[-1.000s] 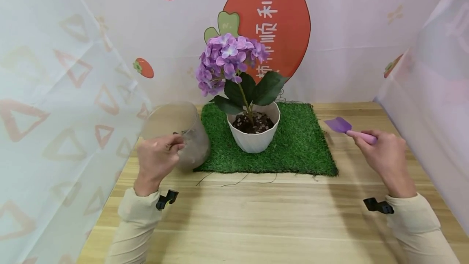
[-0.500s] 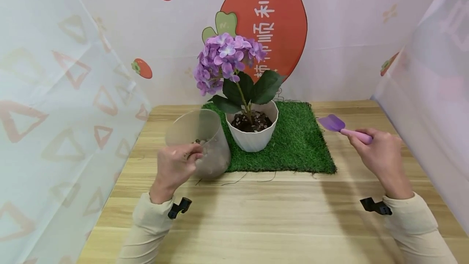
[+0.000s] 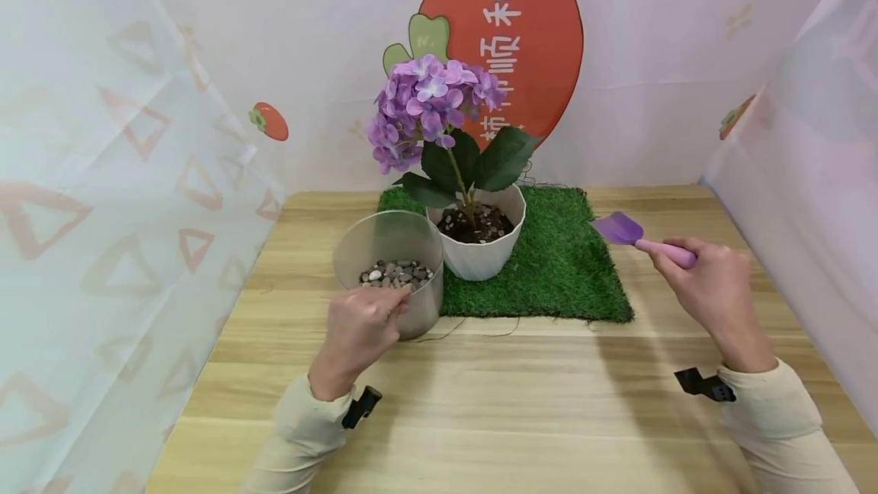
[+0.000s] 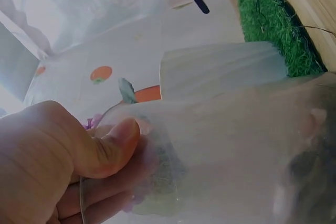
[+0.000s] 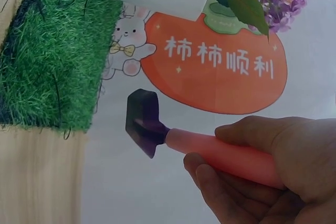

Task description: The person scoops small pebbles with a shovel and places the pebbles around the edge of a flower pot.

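My left hand [image 3: 363, 326] pinches the near rim of a clear plastic container [image 3: 428, 307], thumb on the outside and fingers inside, as the left wrist view shows. Grey and white pebbles [image 3: 398, 274] lie in the container's bottom. It stands close against a white flowerpot [image 3: 480, 259], partly over the grass mat's left part. In the pot, a purple hydrangea [image 3: 432, 101] rises from dark soil. My right hand [image 3: 716, 288] grips the pink handle of a small trowel [image 5: 226, 153], whose purple blade [image 3: 620, 228] points left, above the table to the right of the mat.
A green artificial grass mat [image 3: 562, 265] lies under the pot. The wooden table [image 3: 521, 402] stretches in front. Printed white sheets [image 3: 645, 97] close off the back and both sides. Loose dark threads trail from the mat's front edge.
My left hand has brought the container to the right, up beside the pot, and its pebbles now show more plainly. The right hand with the trowel has stayed almost still.
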